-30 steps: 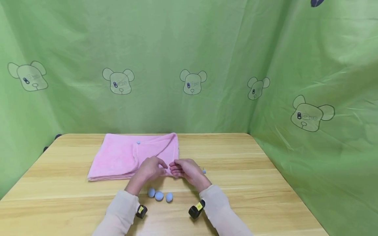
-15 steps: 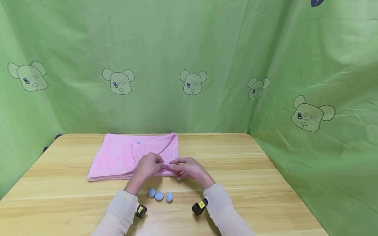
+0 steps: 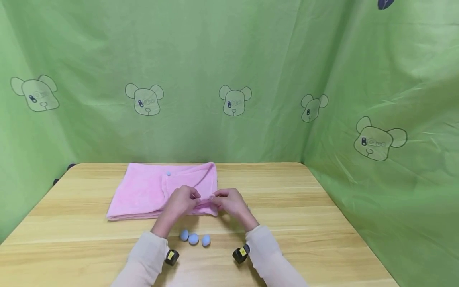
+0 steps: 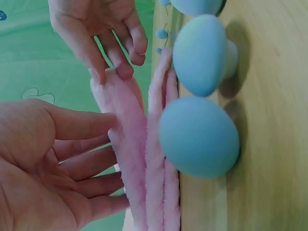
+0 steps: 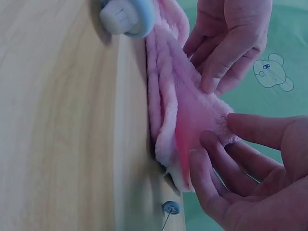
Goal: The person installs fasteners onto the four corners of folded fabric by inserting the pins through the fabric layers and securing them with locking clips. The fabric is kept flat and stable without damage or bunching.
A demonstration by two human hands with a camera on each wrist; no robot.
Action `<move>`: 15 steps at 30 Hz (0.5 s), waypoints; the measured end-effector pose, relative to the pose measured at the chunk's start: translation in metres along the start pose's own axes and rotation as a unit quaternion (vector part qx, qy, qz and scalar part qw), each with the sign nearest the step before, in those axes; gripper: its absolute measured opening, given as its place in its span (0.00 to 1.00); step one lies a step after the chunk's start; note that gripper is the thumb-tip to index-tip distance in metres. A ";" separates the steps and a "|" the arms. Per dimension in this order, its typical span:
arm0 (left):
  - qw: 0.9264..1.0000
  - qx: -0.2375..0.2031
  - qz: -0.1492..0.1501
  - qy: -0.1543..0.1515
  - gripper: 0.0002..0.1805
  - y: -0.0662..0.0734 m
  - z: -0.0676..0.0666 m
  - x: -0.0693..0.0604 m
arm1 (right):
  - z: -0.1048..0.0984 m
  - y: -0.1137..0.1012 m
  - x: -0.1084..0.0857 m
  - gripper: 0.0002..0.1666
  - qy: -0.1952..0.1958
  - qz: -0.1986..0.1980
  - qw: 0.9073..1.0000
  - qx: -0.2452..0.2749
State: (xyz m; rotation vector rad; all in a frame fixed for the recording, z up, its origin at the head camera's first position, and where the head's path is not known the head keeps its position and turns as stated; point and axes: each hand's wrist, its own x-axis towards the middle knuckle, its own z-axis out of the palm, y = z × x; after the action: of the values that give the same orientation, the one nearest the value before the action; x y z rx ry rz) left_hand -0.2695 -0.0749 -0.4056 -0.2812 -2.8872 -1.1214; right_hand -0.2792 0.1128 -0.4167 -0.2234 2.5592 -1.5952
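A folded pink plush blanket [image 3: 138, 195] lies on the table, its near right layers lifted. My left hand [image 3: 180, 201] pinches the raised edge between thumb and fingers. To its right, my right hand [image 3: 231, 202] pinches the same edge close to the corner; in the right wrist view its thumb and fingers [image 5: 236, 168] hold the fluffy layer, and a gap shows beneath. Three light-blue mushroom-shaped pieces [image 3: 193, 239] stand between the forearms. One shows a round cap and paler stem [image 5: 118, 18]. A small blue disc [image 3: 168, 173] sits on the blanket's upper part.
A small blue-headed pin [image 5: 171, 207] lies beside the blanket's right corner, mostly behind my right hand in the head view. The wooden table [image 3: 305, 239] is bounded by green curtain walls [image 3: 193, 48] at the back and sides.
My right hand has gone from extended fingers beside the blanket to pinching its edge, then shifted slightly right and up. The edge has been lifted. My left hand now pinches it too.
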 end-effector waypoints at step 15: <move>0.998 -0.017 0.039 0.042 0.03 0.005 0.010 0.000 | 0.003 -0.003 0.000 0.11 0.017 -0.019 0.999 0.026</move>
State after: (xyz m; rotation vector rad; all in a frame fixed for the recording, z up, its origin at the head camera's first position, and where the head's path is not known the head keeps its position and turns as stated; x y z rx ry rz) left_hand -0.2682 -0.0641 -0.4099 -0.3367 -2.7611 -1.1417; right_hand -0.2787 0.1092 -0.4155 -0.2426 2.5489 -1.6908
